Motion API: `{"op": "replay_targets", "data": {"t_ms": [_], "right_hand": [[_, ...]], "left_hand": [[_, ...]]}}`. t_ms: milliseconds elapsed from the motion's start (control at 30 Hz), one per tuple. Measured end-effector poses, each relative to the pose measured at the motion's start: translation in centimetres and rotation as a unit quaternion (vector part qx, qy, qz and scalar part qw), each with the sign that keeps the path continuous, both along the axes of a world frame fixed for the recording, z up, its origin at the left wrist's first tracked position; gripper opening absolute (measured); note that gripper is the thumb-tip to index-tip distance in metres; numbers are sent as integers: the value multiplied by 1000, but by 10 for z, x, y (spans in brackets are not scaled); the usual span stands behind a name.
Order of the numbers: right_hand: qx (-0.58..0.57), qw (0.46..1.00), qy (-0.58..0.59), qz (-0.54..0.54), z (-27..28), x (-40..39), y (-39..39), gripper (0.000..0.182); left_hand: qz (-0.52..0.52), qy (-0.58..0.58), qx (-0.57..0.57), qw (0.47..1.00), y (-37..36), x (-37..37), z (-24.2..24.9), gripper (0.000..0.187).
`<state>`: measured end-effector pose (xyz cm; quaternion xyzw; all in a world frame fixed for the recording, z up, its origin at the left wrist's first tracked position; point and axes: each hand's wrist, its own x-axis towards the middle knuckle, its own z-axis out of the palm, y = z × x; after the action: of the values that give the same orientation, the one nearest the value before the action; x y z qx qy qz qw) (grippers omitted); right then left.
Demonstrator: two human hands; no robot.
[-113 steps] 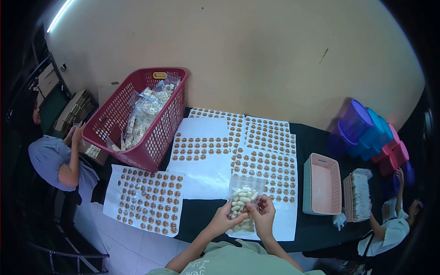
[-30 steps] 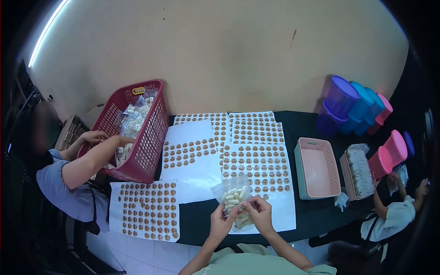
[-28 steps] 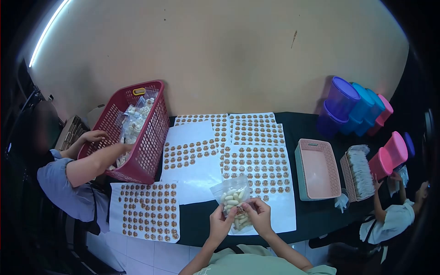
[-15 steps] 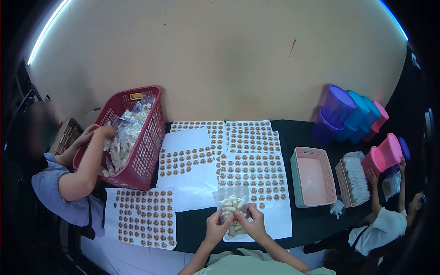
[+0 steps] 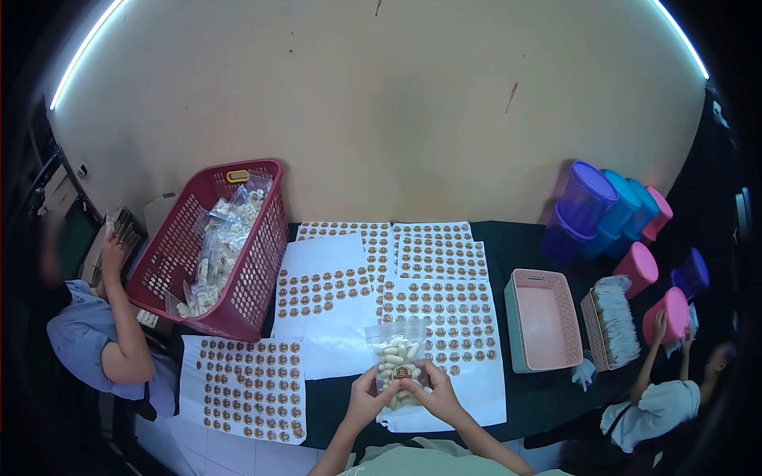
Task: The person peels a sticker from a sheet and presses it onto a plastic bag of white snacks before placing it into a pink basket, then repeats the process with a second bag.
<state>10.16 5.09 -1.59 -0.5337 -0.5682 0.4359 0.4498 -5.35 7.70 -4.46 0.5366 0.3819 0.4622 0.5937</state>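
Observation:
A clear plastic zip bag (image 5: 397, 349) full of pale, oblong pieces stands in front of me over the sticker sheets. My left hand (image 5: 370, 399) grips its left side and my right hand (image 5: 440, 397) its right side. Both thumbs meet on the bag's front, just under a round brown sticker (image 5: 403, 371). Beneath and behind it lies a white sheet of round brown stickers (image 5: 468, 313), with bare patches near its lower end. To the left is another sticker sheet (image 5: 333, 349), partly used.
A maroon basket (image 5: 266, 262) with filled bags stands left, beside a person (image 5: 119, 341). At right are a pink basket (image 5: 548, 317), a basket of flat packets (image 5: 615, 329), purple, blue and pink tubs (image 5: 583, 194), and another person (image 5: 651, 404) handling a pink tub.
The sticker now shows on the bag's front above my thumbs. The left person's hand has left the basket, raised with a packet. At right, the pink tubs have been separated.

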Motion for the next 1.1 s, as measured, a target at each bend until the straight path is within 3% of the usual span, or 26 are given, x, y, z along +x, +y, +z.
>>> {"op": "replay_targets", "data": {"t_ms": [100,167,367,467,533,567,667,933,1000,1033,1100], "right_hand": [[-44,999,-1,33,0,1,1,35],[-54,994,79,53,-2,0,3,34],[-20,992,118,39,-15,-15,9,35],[-9,997,67,35,-9,-20,9,39],[-29,999,37,-3,-4,-22,11,41],[-41,995,87,-1,0,-22,11,40],[-97,983,154,18,-5,-14,12,37],[-87,986,136,48,-8,-17,11,35],[-73,989,115,49,-10,-15,12,37],[-61,992,97,47,-11,-14,12,38],[-77,993,47,79,-14,-13,14,42]], "left_hand": [[-11,28,-8,1000,1,-6,8,38],[-7,16,-5,1000,2,-9,11,36],[31,41,34,998,7,-20,10,32],[51,31,-6,998,10,-24,19,30],[-29,251,67,965,8,-29,37,29],[-30,252,70,965,10,-31,41,29],[-56,207,157,964,9,-33,44,30],[-53,173,124,976,1,-36,35,29],[58,70,76,993,-4,-27,36,24],[58,70,76,993,-3,-23,40,24],[116,-69,22,991,-1,-18,52,17]]}}
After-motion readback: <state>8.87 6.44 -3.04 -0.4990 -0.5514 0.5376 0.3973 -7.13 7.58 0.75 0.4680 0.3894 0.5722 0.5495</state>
